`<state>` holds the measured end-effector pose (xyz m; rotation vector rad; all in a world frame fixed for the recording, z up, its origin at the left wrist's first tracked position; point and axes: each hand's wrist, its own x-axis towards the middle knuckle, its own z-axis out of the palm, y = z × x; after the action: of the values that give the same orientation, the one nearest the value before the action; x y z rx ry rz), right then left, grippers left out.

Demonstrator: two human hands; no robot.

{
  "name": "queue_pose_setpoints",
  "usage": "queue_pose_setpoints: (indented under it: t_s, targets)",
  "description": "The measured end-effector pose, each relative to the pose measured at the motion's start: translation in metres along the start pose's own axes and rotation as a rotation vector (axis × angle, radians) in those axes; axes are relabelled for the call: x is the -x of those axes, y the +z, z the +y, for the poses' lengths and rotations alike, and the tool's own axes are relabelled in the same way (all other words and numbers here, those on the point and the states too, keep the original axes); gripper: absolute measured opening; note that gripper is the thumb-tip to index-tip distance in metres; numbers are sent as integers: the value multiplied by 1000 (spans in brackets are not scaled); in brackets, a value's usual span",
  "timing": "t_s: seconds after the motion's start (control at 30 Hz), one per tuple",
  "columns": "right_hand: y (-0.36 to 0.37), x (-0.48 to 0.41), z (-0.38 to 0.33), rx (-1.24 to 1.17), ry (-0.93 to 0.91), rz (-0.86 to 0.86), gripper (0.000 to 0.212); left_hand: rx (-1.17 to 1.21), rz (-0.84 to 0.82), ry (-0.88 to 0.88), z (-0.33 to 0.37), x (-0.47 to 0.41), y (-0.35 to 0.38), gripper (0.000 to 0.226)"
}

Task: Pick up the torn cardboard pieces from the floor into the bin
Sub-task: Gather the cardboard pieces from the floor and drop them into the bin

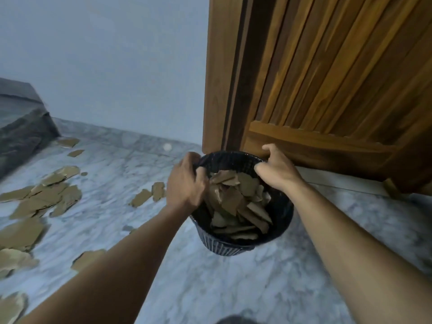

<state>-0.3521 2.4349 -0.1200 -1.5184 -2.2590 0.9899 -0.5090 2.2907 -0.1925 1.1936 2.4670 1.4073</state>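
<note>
A black slatted bin (284,220) stands on the marble floor in front of a wooden door, holding several torn brown cardboard pieces (238,199). My left hand (185,183) grips the bin's left rim, fingers curled over the edge. On the right rim, my right hand (277,170) holds on the same way. Several more torn cardboard pieces (46,195) lie scattered on the floor to the left, and two small ones (149,195) lie just left of the bin.
A wooden slatted door (327,78) and its frame stand right behind the bin. A pale wall runs along the back. A dark grey block (21,127) sits at the far left. The grey marble floor (210,277) spreads below.
</note>
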Motion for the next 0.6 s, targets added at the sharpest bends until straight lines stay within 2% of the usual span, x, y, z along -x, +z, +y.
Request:
queue_pose_setpoints:
  t_s: [0.17,0.23,0.37,0.4,0.5,0.6]
  targets:
    - [50,17,-42,15,-199,21,61,-192,50,-111,-88,46,-39,46]
    - [89,23,-60,54,-293,4,56,-315,21,-132,-128,66,-48,56]
    - [182,25,-93,168,-475,-84,53,-485,-221,-344,-210,100,-56,85]
    - [207,21,-99,171,-493,-108,53,-518,-263,-337,-227,104,-56,88]
    - [285,2,-103,196,-472,-206,52,-690,-326,-135,-277,113,-50,84]
    - [361,-28,-84,279,-445,-300,53,-694,-478,-218,-335,126,-32,81]
